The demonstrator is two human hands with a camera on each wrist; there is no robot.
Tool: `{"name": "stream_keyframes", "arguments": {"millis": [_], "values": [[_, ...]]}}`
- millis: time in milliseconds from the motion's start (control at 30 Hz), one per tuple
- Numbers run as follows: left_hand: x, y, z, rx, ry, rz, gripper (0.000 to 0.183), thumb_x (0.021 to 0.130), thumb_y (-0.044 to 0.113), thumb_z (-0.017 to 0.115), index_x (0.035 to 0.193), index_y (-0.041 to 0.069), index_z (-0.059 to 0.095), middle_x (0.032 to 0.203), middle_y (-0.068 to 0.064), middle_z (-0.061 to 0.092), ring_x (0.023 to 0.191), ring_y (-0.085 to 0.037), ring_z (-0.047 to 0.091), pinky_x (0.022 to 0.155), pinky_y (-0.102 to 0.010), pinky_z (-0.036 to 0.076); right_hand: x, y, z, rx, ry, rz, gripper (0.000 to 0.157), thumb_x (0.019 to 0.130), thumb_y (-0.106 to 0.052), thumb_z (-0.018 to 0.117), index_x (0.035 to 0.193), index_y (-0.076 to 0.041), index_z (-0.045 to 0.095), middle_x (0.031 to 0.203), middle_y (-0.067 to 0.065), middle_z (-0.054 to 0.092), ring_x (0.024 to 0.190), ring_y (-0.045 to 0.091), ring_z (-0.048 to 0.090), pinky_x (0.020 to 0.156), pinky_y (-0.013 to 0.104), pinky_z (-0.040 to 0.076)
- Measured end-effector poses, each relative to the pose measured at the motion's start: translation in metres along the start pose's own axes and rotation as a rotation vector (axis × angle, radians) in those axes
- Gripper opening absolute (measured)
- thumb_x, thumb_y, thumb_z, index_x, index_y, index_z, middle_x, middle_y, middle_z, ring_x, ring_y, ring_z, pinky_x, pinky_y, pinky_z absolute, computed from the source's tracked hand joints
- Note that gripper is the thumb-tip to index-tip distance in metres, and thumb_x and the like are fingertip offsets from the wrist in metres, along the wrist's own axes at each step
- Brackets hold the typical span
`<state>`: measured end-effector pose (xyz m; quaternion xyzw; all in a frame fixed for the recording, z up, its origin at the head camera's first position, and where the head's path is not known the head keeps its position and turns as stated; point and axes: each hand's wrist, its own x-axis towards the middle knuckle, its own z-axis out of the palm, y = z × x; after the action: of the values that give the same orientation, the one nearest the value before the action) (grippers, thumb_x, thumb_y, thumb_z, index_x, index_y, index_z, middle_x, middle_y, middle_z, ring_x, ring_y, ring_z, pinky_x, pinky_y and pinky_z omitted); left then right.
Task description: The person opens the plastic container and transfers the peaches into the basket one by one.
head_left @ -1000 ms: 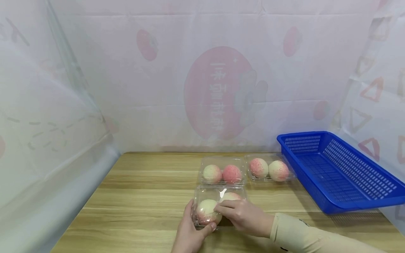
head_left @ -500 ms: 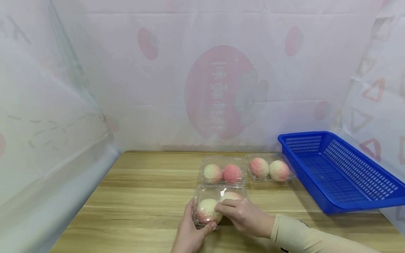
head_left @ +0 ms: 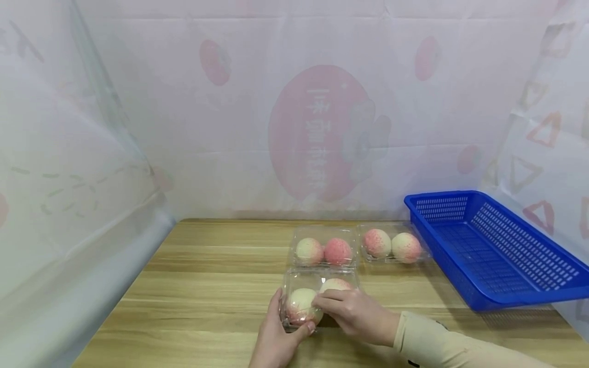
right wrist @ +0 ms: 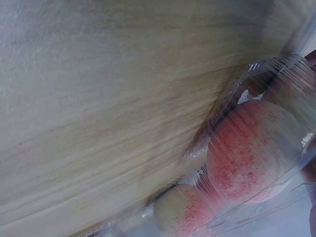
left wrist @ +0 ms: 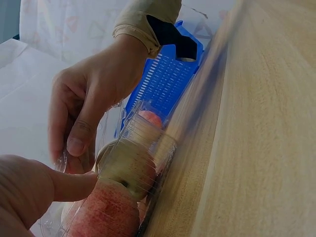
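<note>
A clear plastic clamshell box with two cream-and-pink peaches stands near the front of the table. My left hand grips its left end, thumb along the near side. My right hand reaches over the box's near side and pinches the clear plastic at the top, between the two peaches. The left wrist view shows the near peach under my left thumb, and the right hand's fingertips curled together at the plastic. In the right wrist view a pink-speckled peach shows through the clear wall.
Directly behind stands a second clear box with two peaches. A third box, also with two, is to its right, beside the large blue plastic basket. Wooden tabletop extends left; a white printed cloth hangs behind.
</note>
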<state>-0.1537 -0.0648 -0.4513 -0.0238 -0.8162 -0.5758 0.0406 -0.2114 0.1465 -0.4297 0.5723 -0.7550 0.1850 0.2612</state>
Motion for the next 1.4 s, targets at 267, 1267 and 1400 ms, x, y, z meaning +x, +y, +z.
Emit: {"name": "stream_keyframes", "arguments": {"millis": [267, 1267, 1400], "values": [[-0.0004, 0.0018, 0.0002, 0.001, -0.015, -0.018, 0.106, 0.073, 0.022, 0.088, 0.149, -0.01, 0.022, 0.141, -0.035, 0.042, 0.129, -0.045, 0.043, 0.106, -0.061, 0.031, -0.0003, -0.0003, 0.0004, 0.011, 0.004, 0.0, 0.029, 0.089, 0.0, 0.062, 0.117, -0.008, 0.067, 0.11, 0.0, 0.067, 0.102, 0.012, 0.063, 0.089, 0.027, 0.052], [0.0003, -0.0007, 0.0015, -0.022, -0.019, -0.01, 0.103, 0.074, 0.026, 0.088, 0.148, -0.008, 0.026, 0.139, -0.03, 0.047, 0.127, -0.043, 0.045, 0.104, -0.06, 0.034, 0.0081, 0.003, -0.003, 0.04, 0.003, -0.025, 0.026, 0.086, -0.002, 0.071, 0.111, -0.009, 0.069, 0.102, -0.003, 0.068, 0.096, 0.008, 0.064, 0.085, 0.02, 0.051], [0.0, -0.0006, 0.001, -0.029, -0.028, -0.011, 0.103, 0.074, 0.026, 0.088, 0.148, -0.008, 0.026, 0.139, -0.03, 0.047, 0.127, -0.043, 0.046, 0.104, -0.06, 0.034, 0.0094, 0.0026, -0.0045, 0.049, -0.011, -0.018, 0.027, 0.086, -0.002, 0.072, 0.111, -0.01, 0.069, 0.103, -0.003, 0.068, 0.097, 0.008, 0.064, 0.086, 0.021, 0.052]]}}
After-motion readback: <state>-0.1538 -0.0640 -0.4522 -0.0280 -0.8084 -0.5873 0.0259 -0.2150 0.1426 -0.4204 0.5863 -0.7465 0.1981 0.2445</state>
